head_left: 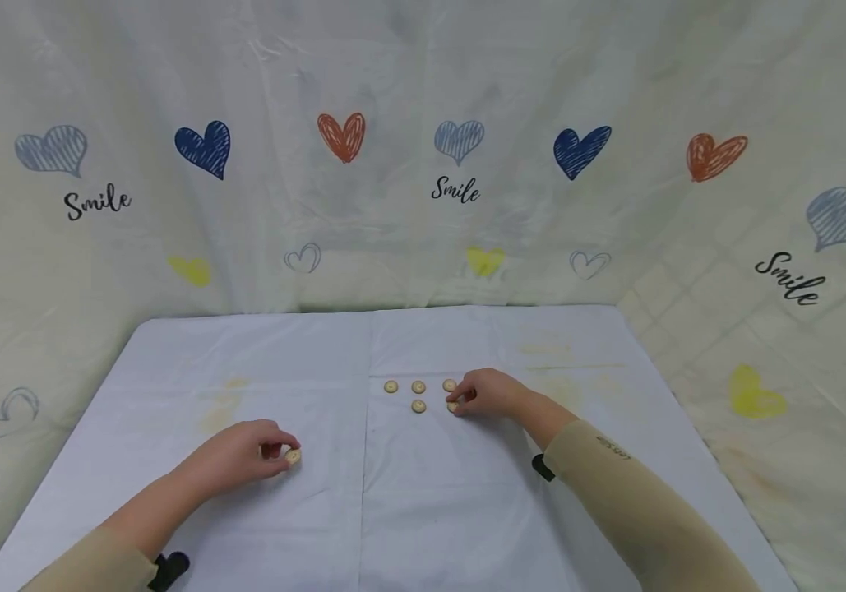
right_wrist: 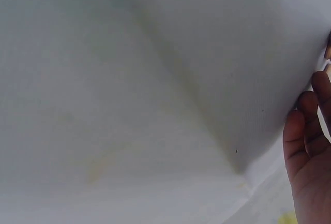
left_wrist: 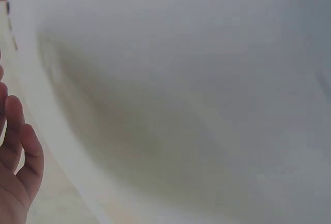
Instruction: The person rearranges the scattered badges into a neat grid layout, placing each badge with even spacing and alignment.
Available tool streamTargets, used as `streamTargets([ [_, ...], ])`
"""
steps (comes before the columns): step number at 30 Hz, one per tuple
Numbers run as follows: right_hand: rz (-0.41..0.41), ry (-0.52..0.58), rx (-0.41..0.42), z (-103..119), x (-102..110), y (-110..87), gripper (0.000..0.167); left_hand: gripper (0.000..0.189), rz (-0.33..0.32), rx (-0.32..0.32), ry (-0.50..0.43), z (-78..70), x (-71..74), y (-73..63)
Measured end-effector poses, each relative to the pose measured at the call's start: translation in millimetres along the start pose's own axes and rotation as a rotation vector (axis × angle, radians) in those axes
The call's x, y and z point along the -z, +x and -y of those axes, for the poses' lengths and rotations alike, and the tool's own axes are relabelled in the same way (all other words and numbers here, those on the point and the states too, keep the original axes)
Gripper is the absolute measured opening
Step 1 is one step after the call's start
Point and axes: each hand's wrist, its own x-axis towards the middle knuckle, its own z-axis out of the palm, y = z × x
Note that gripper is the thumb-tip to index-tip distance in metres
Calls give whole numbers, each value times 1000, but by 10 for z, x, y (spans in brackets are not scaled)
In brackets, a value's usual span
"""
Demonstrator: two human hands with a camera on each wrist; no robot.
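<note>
In the head view, my left hand (head_left: 245,452) pinches a small round pale wooden disc (head_left: 293,456) between thumb and fingertips, low over the left half of the table. My right hand (head_left: 492,393) has its thumb and fingertips on another such disc (head_left: 453,407), at the right end of the front row. Directly behind that one, a disc (head_left: 449,385) is partly covered by my fingers. Left of it in the back row lie a disc (head_left: 418,386) and an outermost disc (head_left: 390,386). In the front row a further disc (head_left: 418,406) lies beside the one under my right fingers.
A white cloth (head_left: 423,518) covers the table, with a fold line down its middle. Behind and at the sides hangs a pale curtain (head_left: 393,49) printed with hearts and the word Smile. Dark bands are on both wrists. Both wrist views show mostly white cloth.
</note>
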Motion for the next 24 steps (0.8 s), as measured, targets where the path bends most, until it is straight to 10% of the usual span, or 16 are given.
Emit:
streamTargets([
  [14, 6, -11, -42, 50, -23, -3, 23, 18, 51, -36, -27, -457, -149, 1082],
  [24, -3, 0, -30, 84, 9, -39, 23, 12, 154, -32, 11, -580, -255, 1454],
])
